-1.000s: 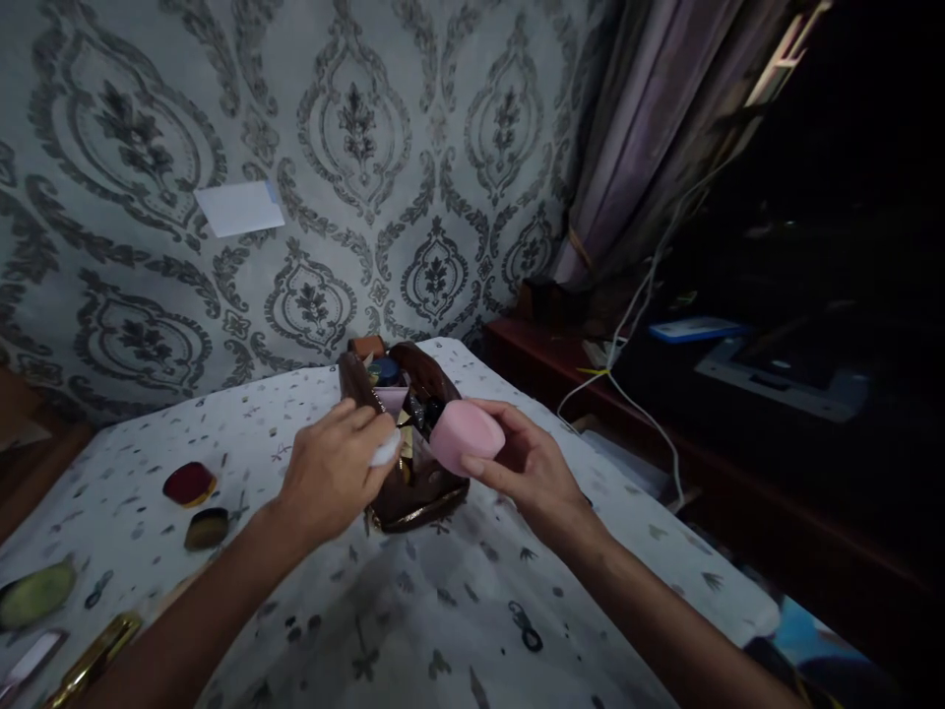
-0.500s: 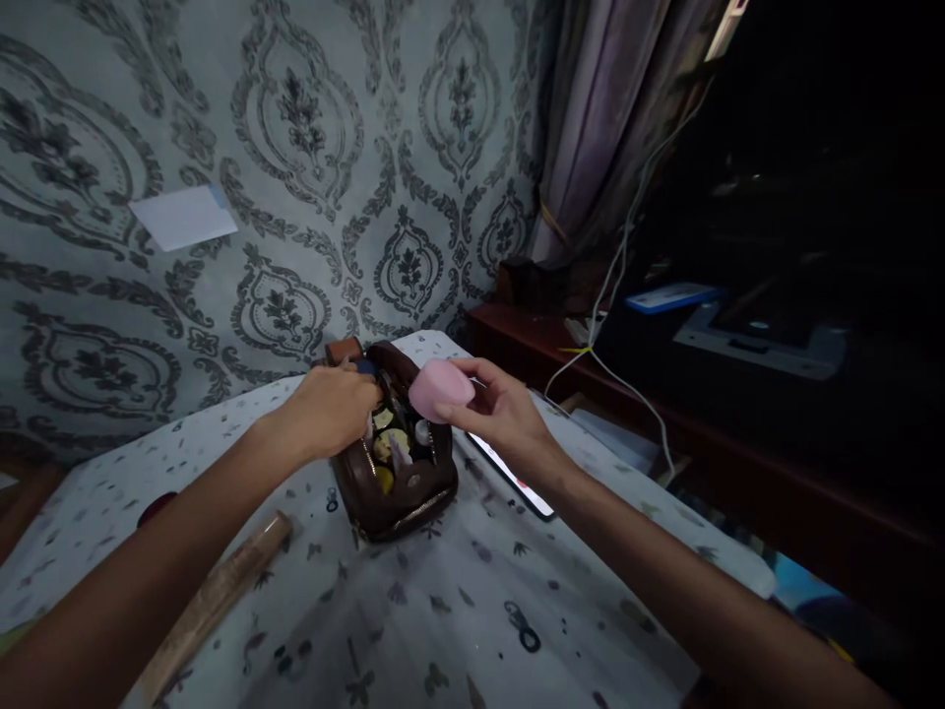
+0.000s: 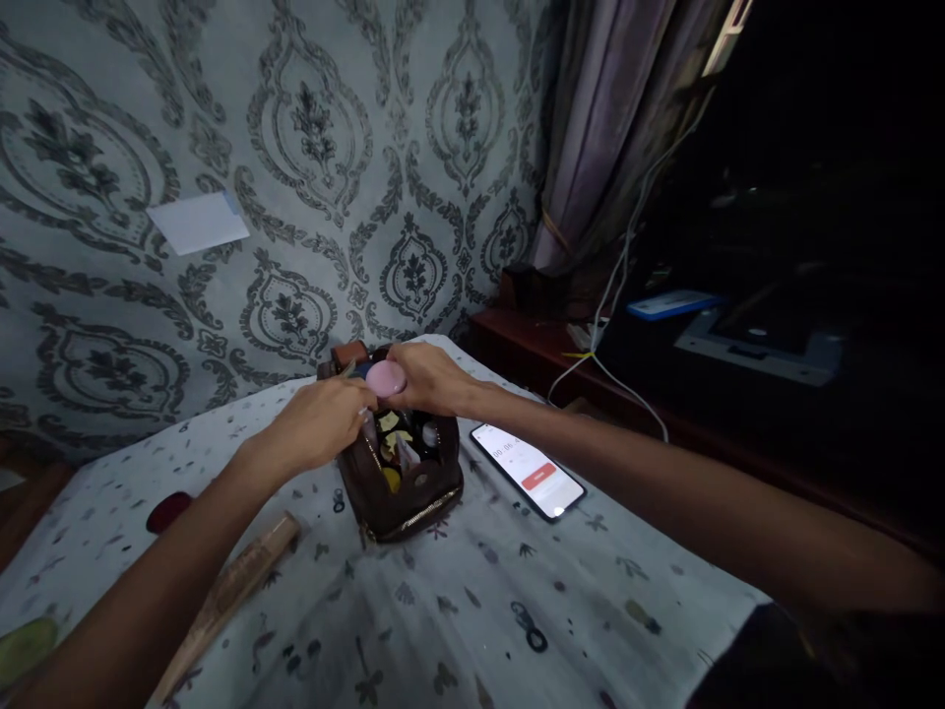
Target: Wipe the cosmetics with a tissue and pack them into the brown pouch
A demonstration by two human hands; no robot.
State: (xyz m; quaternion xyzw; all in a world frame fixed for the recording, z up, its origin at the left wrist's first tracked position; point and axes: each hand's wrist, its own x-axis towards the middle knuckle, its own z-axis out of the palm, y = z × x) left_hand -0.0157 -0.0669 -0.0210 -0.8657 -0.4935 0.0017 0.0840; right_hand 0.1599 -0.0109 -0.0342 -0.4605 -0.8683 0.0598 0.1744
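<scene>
A brown bag point(image 3: 403, 507) sits on the cloth-covered table with its zipped mouth open. Yellowish pieces and a whitish item show inside. My left hand point(image 3: 325, 418) is closed at the bag's left rim, its fingertips partly hidden. In my right hand point(image 3: 428, 379) is a pink rounded object point(image 3: 386, 378), shaped like a small jar or lid, held over the far part of the opening close to my left fingers. Something dark blue point(image 3: 360, 370) shows beside it at the bag's far end.
Right of the bag lies a lit phone point(image 3: 535, 473) showing a timer. A long brownish tube-like item point(image 3: 243, 581), a dark red round item point(image 3: 168, 512) and a green item point(image 3: 28, 648) lie on the left. White cables point(image 3: 627, 384) hang by the dark wooden furniture at right.
My right hand has moved left with the pink object, from beside the bag's right edge to over its far opening. The phone is more exposed now. My left hand stays at the rim.
</scene>
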